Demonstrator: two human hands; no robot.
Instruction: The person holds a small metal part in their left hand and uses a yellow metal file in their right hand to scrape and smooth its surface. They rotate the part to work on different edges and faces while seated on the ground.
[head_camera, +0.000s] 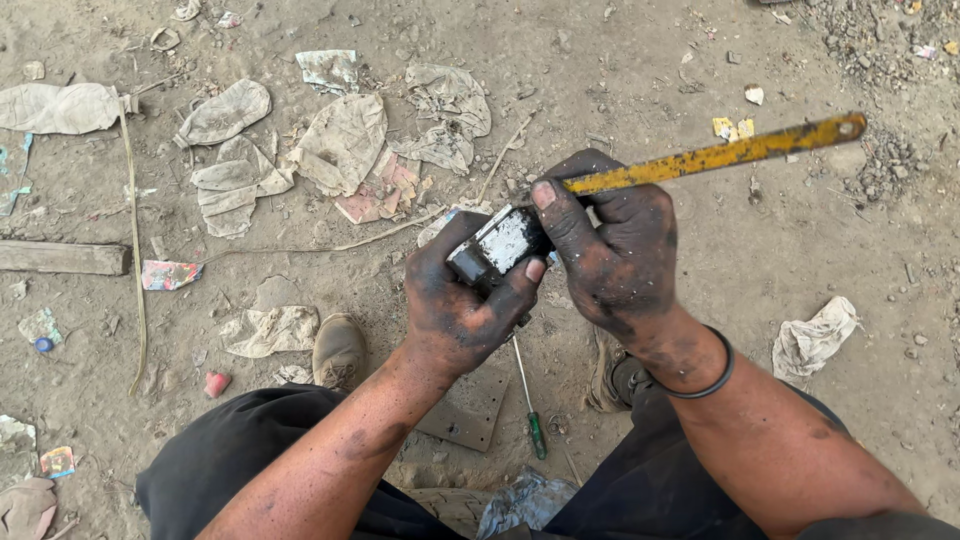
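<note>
Looking down from my head, my left hand (462, 300) is black with grease and wrapped around a small metal block (497, 246), thumb up along its near side, fingers curled under it, so that grip is tight. The block sits right between my two hands, above my knees, with a pale worn face turned up at me. My right hand (612, 245) is just as grimy and clenched around a long yellow bar (715, 155), thumb pressed on the block's upper edge; the bar runs up and away to the right, its paint chipped, a small hole at the far tip. There is a dark band (712, 372) on my right wrist. Down below the hands, on the dirt, a flat metal plate (465, 405) lies between my feet, and a screwdriver (527, 392) with a green handle rests just beside it, shaft pointing up toward my hands. My left shoe (338, 350) shows next to my dark trouser leg. Further out on the ground (700, 60), crumpled rags (340, 140) and scraps of paper are scattered to the upper left, a wooden plank (62, 257) lies at the far left edge, and one white cloth (815, 338) sits off to the right, well apart from everything in my hands.
</note>
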